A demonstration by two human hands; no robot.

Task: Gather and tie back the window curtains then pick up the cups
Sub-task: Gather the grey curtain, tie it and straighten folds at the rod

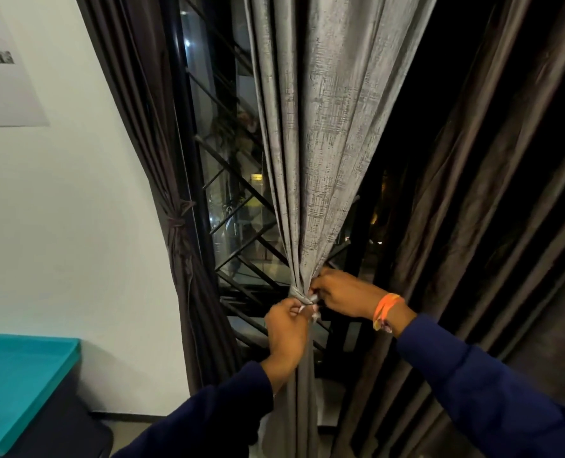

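Dark blue sleeves reached in from below. At far left a brown curtain hung tied beside the window. Centrally, the left hand pinched the tie around the gathered grey curtain; the right hand pinched it too.

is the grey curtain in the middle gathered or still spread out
Gathered. The grey curtain narrows to a tight bunch where a tie wraps it, and both hands, left hand and right hand, pinch that tie.

Tie knot mostly hidden behind fingers; teal bin at 8 o'clock was cropped; wall paper print was unreadable.
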